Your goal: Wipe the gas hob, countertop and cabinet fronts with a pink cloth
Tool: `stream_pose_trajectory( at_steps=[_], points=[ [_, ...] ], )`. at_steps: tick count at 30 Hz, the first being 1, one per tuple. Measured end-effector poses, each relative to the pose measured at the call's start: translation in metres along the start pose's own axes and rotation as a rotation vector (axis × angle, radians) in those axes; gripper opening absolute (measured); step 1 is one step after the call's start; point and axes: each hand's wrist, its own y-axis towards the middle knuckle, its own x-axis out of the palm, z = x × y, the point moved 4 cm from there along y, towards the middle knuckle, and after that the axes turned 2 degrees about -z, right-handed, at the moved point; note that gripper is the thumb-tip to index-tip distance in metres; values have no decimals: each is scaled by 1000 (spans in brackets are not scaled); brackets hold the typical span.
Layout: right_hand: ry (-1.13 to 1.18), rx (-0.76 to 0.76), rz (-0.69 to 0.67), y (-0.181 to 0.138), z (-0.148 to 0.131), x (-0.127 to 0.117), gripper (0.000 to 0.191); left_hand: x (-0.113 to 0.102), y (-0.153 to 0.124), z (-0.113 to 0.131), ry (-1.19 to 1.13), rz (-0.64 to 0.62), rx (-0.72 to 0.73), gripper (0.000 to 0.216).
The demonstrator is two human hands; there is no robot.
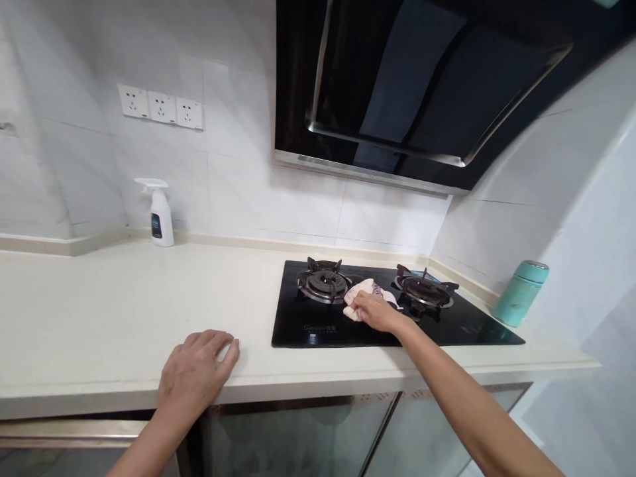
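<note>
My left hand (195,368) rests at the near edge of the cream countertop (99,311), fingers loosely curled, thumb apart. Farther right, my right hand (373,310) pinches a pale cloth (354,291) on the black gas hob (368,336), between its two burners. Beyond, a turquoise flask (521,295) is right, a white spray bottle (163,222) far left.

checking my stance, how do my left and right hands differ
The left hand rests on the cream countertop, holding nothing visible; the right hand grips a pale cloth on the black glass cooktop. The left sits close in; the right reaches farther back. Both are bare.
</note>
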Motion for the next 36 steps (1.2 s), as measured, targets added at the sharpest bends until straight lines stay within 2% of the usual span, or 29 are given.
stream_pose_trajectory(
  at_steps=[3,6,9,11,14,16,19,21,24,28,30,31,34,36],
  points=[
    [28,-73,75,-30,-32,8,14,-1,-1,0,13,-1,3,40],
    [160,-176,208,-63,-63,15,4,-1,-1,0,14,8,11,40],
    [342,-236,273,-87,-86,21,13,-1,-2,1,22,6,17,39],
    [484,-238,307,-95,-90,22,17,-2,-2,2,29,3,22,40],
    [593,-135,473,-97,-71,19,25,-4,-1,2,26,-19,27,41],
    [438,37,545,-97,-45,18,31,-4,2,-2,14,-54,19,42],
    [138,278,495,-104,0,19,34,-1,8,-6,-16,-83,-8,39],
    [61,395,488,-116,30,20,33,-2,14,3,-81,-40,23,38],
    [10,580,534,-137,69,21,40,-4,22,52,-244,-6,187,36],
    [-34,729,556,-148,98,28,40,-2,40,160,-385,-83,413,34],
    [-41,738,538,-146,103,33,38,8,53,211,-378,-137,447,35],
    [-44,742,530,-145,105,35,38,17,58,232,-358,-206,448,39],
    [-54,767,522,-145,107,38,39,48,61,277,-239,-429,428,57],
    [-59,774,522,-146,108,38,38,60,55,291,-178,-458,440,62]
  ],
)
